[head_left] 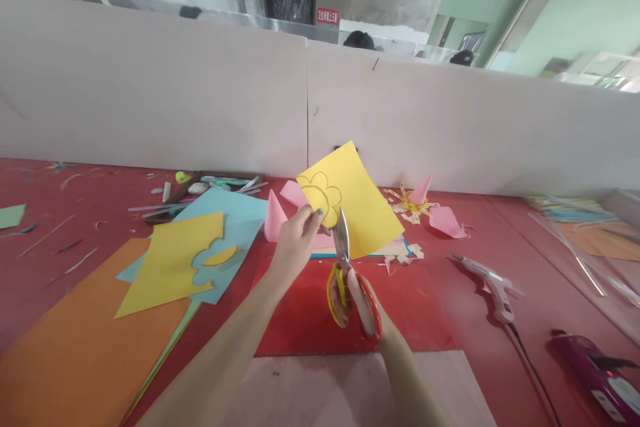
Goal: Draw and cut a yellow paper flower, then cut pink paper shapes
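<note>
Between thumb and fingers, my left hand (299, 237) pinches the lower left corner of a yellow paper sheet (363, 197), held up above the table. A flower outline with rounded petals (320, 197) is drawn in dark line on that corner. My right hand (357, 300) grips scissors (343, 243) with one yellow and one red handle loop. Their blades point upward and meet the sheet's lower edge, just right of the drawn flower. Below the hands lies a red sheet (320, 320). A pink paper cone (275, 217) stands left of my left hand.
At left, a cut yellow sheet (170, 260) lies over blue paper (240, 220) and orange paper (95, 327). To the right are a glue gun (493, 287) with its cord, a purple power strip (595, 373) and pink paper pieces (447, 222). A white partition (450, 127) stands behind.
</note>
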